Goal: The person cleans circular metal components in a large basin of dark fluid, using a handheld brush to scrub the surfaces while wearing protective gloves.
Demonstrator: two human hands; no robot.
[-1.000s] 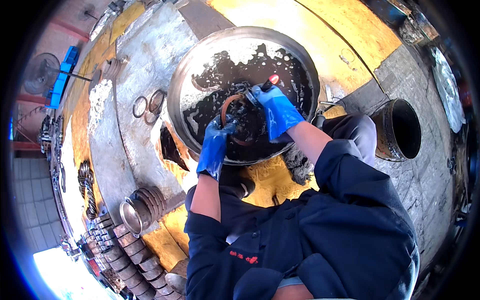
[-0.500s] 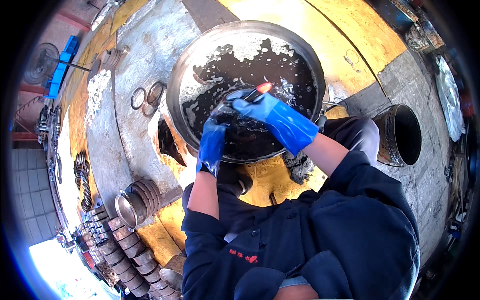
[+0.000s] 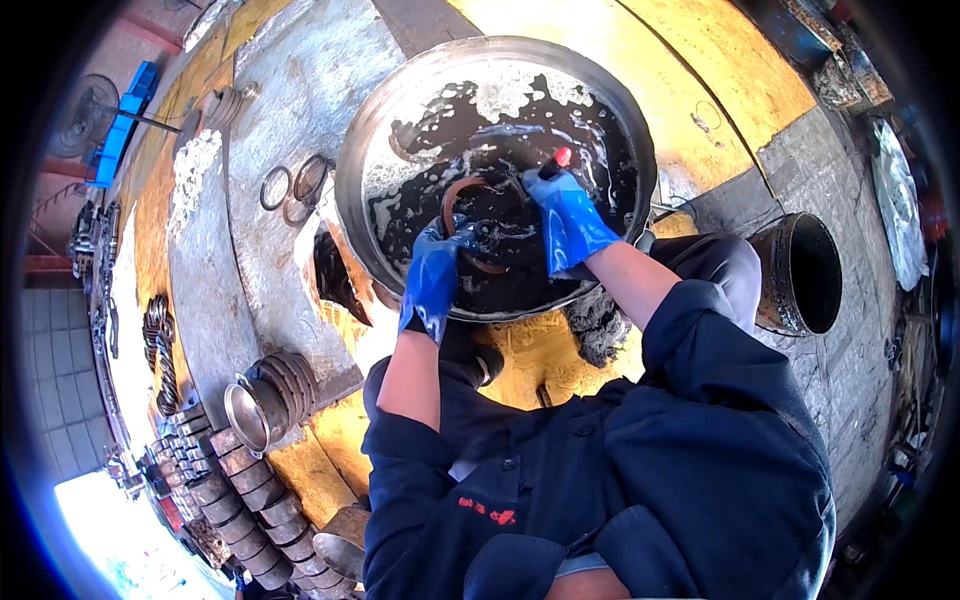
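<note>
A wide round metal basin in front of me holds dark liquid with pale foam on it. My left hand, in a blue rubber glove, is closed on the near left side of a brownish ring. The ring is tilted over the liquid, and its lower part is at the surface. To the right of it, my right hand, gloved the same way, is closed around a tool with a red-and-black handle. The handle's end sticks up past the fingers; the tool's working end is hidden.
Several thin rings lie on the metal floor left of the basin. A dark open bucket stands at the right. Ridged metal cups and stacked metal blocks are at the lower left. A dark shaggy clump lies beside the basin.
My hands, close together before, have moved apart. The right one shifted right with the tool, its handle now more upright. The ring in my left hand now shows clearly.
</note>
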